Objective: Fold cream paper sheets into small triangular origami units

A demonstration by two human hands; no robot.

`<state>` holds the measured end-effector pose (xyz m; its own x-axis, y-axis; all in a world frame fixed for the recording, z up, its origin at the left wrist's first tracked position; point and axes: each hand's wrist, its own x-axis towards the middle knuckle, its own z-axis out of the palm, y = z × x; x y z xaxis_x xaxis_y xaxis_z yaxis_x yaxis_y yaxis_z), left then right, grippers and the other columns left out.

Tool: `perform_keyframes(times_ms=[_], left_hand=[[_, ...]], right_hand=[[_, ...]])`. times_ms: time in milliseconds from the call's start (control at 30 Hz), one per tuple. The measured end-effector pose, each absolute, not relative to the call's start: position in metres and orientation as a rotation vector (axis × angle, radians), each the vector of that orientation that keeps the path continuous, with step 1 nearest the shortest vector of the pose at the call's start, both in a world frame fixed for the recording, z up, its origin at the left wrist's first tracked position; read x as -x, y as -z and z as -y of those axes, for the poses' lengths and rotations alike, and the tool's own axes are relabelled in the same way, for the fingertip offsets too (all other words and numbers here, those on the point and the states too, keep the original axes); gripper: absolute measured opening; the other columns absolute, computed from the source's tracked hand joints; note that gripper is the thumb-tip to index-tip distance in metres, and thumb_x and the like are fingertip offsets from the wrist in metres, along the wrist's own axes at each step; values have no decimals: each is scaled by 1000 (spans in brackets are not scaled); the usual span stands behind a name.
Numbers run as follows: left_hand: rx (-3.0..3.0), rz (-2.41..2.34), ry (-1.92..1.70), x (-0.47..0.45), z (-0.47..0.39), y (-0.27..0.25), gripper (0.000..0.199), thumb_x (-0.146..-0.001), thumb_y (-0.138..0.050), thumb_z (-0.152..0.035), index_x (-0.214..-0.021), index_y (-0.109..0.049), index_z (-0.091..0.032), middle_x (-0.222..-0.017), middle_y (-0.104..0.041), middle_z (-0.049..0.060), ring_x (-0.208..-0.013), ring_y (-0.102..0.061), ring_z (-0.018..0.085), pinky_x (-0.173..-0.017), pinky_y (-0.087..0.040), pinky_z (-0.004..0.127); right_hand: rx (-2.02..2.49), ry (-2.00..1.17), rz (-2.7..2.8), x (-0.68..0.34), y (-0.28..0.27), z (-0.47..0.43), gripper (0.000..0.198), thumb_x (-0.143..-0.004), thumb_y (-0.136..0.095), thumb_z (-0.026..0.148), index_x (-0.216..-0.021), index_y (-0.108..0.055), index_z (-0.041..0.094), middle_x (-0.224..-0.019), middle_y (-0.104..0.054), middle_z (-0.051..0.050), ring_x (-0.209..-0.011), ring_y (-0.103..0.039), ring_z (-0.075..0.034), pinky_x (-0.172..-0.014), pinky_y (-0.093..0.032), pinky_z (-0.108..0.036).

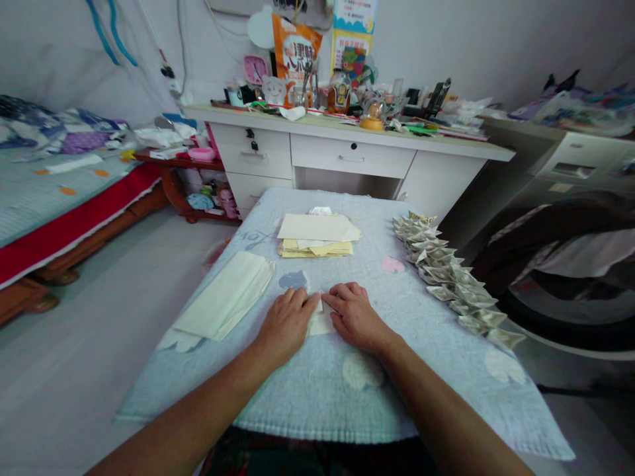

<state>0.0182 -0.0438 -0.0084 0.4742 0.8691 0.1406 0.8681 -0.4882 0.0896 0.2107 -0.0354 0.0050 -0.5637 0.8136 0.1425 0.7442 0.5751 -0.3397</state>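
A small pale sheet of paper (321, 324) lies on the cloth-covered table, partly hidden under both hands. My left hand (292, 324) presses on its left side, fingers together and thumb at the upper edge. From the right, my right hand (354, 317) bends its fingers onto the same sheet, its index fingertip close to the left thumb. To the left rests a stack of pale green paper (225, 294). Beyond the hands sits a pile of cream and yellow paper (317, 229). Folded paper pieces with pointed tips (446, 271) stand in rows along the right side.
The blue patterned cloth (317, 403) drapes the table up to its near edge. Behind stands a white desk (347, 149) crowded with jars and small items. A bed (64, 198) is at left, and a front-loading washing machine (570, 251) at right.
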Motion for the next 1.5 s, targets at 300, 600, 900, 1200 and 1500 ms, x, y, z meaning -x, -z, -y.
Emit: perform_keyframes(times_ms=[300,600,900,1200,1500], left_hand=[[-2742,-1599,-223,-19,45,8,40,-91,-38,-11,-126,-53,-22,-96,-54,8,-90,-46,24,-77,-40,37],[-2761,-1631,-231,-20,45,8,33,-92,-39,-13,-119,-58,-20,-94,-53,8,-91,-46,23,-77,-40,36],[-2789,-1631,-256,-21,44,11,36,-91,-42,-12,-123,-56,-20,-94,-54,7,-89,-47,22,-75,-41,35],[-2753,-1586,-396,-17,50,6,15,-88,-52,-13,-91,-66,-18,-89,-57,6,-86,-49,21,-77,-43,35],[-2767,-1512,-515,-13,50,12,13,-87,-55,-13,-92,-66,-18,-84,-59,4,-81,-51,20,-74,-44,33]], right_hand=[[1279,-367,2519,-211,-5,35,50,-83,-53,18,-133,-52,23,-113,-53,-8,-102,-38,-24,-90,-31,-40],[1292,-392,2525,-209,-6,33,55,-80,-53,15,-134,-48,22,-111,-53,-8,-100,-37,-23,-90,-30,-39],[1337,-341,2586,-204,-12,30,47,-79,-52,18,-126,-54,21,-108,-50,-8,-97,-37,-23,-87,-30,-38],[1347,-284,2580,-203,-9,29,46,-83,-52,20,-129,-52,24,-106,-50,-7,-96,-37,-23,-85,-30,-37],[1366,-257,2547,-201,-6,29,37,-91,-51,29,-127,-54,26,-106,-52,-7,-97,-38,-23,-86,-30,-37]])
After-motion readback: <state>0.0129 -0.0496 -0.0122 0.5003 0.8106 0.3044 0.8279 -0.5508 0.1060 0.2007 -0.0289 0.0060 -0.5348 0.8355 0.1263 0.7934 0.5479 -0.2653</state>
